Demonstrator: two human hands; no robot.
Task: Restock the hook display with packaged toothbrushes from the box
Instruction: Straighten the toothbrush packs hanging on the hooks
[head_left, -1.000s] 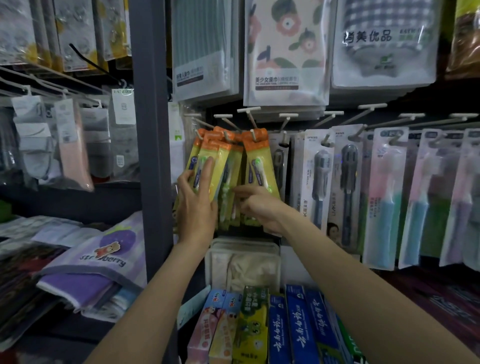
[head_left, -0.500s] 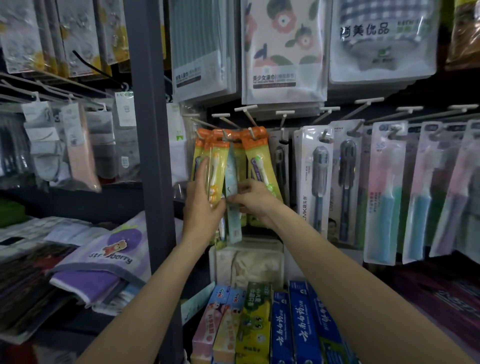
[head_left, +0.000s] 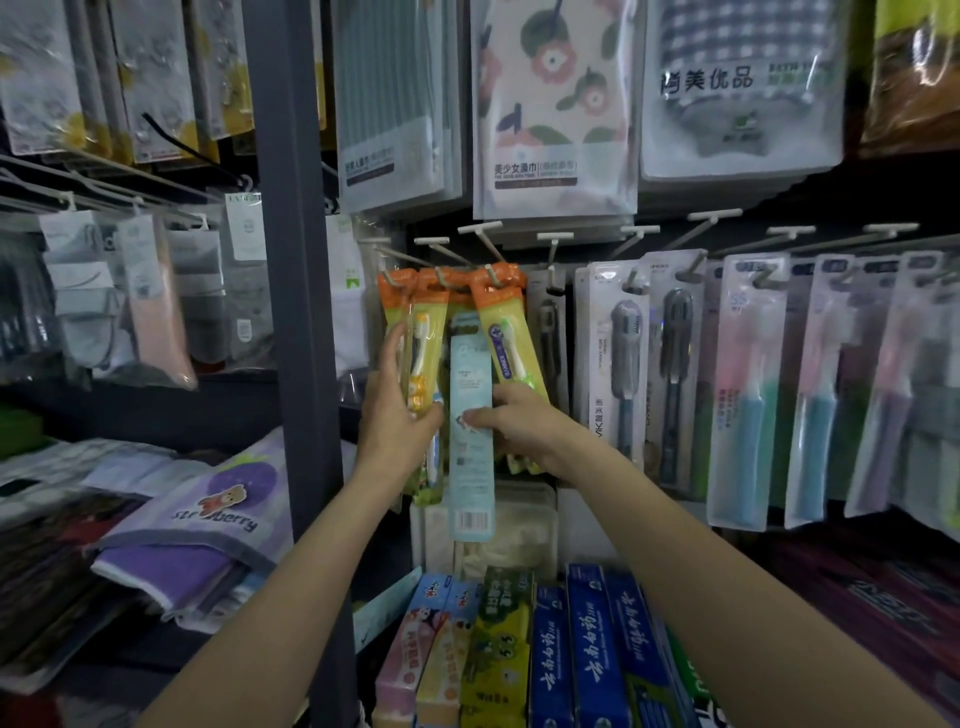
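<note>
On crowded hook wall (head_left: 696, 244), blue pack (head_left: 470, 415) pinched by right hand (head_left: 519, 423); yellow packs (head_left: 423, 364) gripped aside by left hand (head_left: 397, 410); hang-hole best aligned w/ hook tip.

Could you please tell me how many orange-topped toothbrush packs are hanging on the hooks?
4 orange-topped packs show: two held by the left hand, one behind the pale blue pack pinched by the right hand, one tilted rightmost. More may hang hidden behind.

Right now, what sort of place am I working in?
Most likely a retail shop's toiletries aisle: packaged toothbrushes hang on display hooks, boxed toothpaste lines the shelf below, and packaged towels hang above.
</note>
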